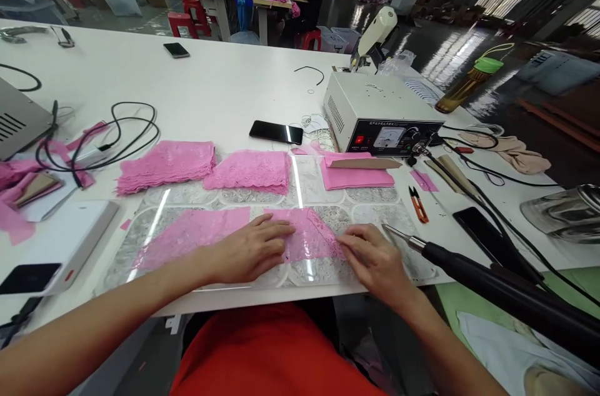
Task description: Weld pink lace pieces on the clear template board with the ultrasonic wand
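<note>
My left hand (255,247) lies palm down with its fingers stretched over the inner edge of a pink lace piece (307,233). My right hand (375,258) pinches the right edge of that same piece, where a narrow lace strip (323,227) runs slantwise along it. Another flat pink lace piece (197,230) lies left of my left hand, partly under my forearm. Both pieces rest on a clear patterned mat (370,215). Close to my right hand is a black-handled pen-like tool (450,262) with a pointed metal tip; whether it touches the hand I cannot tell.
Behind the mat's front half lie stacked pink lace pieces (169,162), more lace (253,170) and folded pink fabric (359,177) with a brown card strip. A control box (384,115), orange snips (418,205), a phone (276,132) and cables surround them. A co-worker sews beyond.
</note>
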`<state>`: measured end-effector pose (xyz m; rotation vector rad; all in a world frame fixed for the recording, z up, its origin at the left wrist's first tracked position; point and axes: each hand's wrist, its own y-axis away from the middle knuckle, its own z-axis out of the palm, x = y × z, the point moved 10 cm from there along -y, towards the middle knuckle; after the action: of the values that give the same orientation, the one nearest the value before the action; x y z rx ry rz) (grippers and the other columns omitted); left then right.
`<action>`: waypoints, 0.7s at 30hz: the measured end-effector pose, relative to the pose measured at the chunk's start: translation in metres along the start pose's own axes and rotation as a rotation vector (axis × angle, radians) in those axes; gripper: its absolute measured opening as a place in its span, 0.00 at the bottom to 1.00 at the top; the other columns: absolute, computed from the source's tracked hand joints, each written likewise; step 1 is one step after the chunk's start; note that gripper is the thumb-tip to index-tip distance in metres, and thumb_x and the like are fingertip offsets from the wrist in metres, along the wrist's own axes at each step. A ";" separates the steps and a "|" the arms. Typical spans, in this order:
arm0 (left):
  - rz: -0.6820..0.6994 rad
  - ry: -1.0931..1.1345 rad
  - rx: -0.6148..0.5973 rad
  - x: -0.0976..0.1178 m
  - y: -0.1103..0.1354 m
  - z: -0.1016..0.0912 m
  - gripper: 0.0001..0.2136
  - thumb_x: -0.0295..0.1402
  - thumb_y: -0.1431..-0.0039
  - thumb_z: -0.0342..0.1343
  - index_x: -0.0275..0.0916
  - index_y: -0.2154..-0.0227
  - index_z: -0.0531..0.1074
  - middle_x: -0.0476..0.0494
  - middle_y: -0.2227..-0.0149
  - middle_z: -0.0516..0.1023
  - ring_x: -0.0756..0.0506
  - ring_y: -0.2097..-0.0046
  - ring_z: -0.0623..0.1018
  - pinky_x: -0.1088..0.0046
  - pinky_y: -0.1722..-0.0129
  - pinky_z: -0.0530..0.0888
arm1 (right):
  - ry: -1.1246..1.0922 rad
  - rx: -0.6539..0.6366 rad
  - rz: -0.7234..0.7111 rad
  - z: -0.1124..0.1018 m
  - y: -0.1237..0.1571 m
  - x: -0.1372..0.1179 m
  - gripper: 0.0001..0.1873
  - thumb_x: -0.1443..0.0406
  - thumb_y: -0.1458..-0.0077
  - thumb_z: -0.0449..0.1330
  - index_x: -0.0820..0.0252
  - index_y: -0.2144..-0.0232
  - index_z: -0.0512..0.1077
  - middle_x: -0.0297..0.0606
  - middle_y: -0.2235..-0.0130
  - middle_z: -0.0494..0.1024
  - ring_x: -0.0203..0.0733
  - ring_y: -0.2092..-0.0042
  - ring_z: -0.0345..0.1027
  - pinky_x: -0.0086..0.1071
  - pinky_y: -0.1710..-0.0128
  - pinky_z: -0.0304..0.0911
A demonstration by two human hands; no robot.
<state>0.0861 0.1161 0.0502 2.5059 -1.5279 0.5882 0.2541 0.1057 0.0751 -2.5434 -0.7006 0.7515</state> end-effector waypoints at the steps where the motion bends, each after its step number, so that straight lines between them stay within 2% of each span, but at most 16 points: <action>1: 0.002 -0.014 0.036 0.000 0.001 -0.002 0.12 0.32 0.31 0.45 0.38 0.64 0.73 0.37 0.42 0.70 0.42 0.39 0.68 0.55 0.36 0.58 | -0.029 -0.017 -0.013 0.003 -0.001 -0.011 0.11 0.70 0.43 0.55 0.55 0.61 0.75 0.38 0.65 0.75 0.38 0.61 0.70 0.30 0.63 0.70; 6: 0.048 -0.111 0.189 0.009 0.011 -0.003 0.13 0.31 0.30 0.43 0.37 0.61 0.74 0.38 0.48 0.75 0.43 0.44 0.73 0.62 0.42 0.66 | -0.122 -0.079 0.003 0.023 -0.016 -0.040 0.08 0.71 0.43 0.55 0.57 0.66 0.74 0.35 0.70 0.74 0.35 0.66 0.69 0.28 0.66 0.67; 11: 0.058 -0.174 0.292 0.019 0.022 -0.002 0.12 0.30 0.31 0.46 0.37 0.61 0.75 0.42 0.51 0.78 0.44 0.46 0.73 0.64 0.43 0.66 | -0.224 -0.268 -0.005 0.064 -0.024 -0.059 0.05 0.71 0.46 0.57 0.59 0.71 0.71 0.34 0.71 0.74 0.33 0.71 0.68 0.26 0.72 0.63; 15: 0.087 -0.227 0.301 0.026 0.028 0.004 0.12 0.28 0.32 0.45 0.36 0.56 0.74 0.42 0.52 0.79 0.43 0.46 0.73 0.63 0.42 0.65 | -0.149 -0.319 0.063 0.083 -0.023 -0.056 0.03 0.70 0.47 0.59 0.59 0.72 0.70 0.34 0.71 0.73 0.33 0.72 0.67 0.27 0.72 0.60; 21: 0.114 -0.283 0.318 0.028 0.032 0.008 0.13 0.28 0.33 0.45 0.35 0.55 0.74 0.41 0.52 0.78 0.42 0.46 0.73 0.62 0.42 0.65 | -0.153 -0.341 0.086 0.090 -0.019 -0.049 0.06 0.71 0.45 0.57 0.59 0.74 0.68 0.33 0.72 0.71 0.32 0.73 0.64 0.26 0.73 0.58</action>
<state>0.0710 0.0753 0.0522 2.8562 -1.8119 0.5486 0.1589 0.1129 0.0338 -2.8600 -0.8356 0.9325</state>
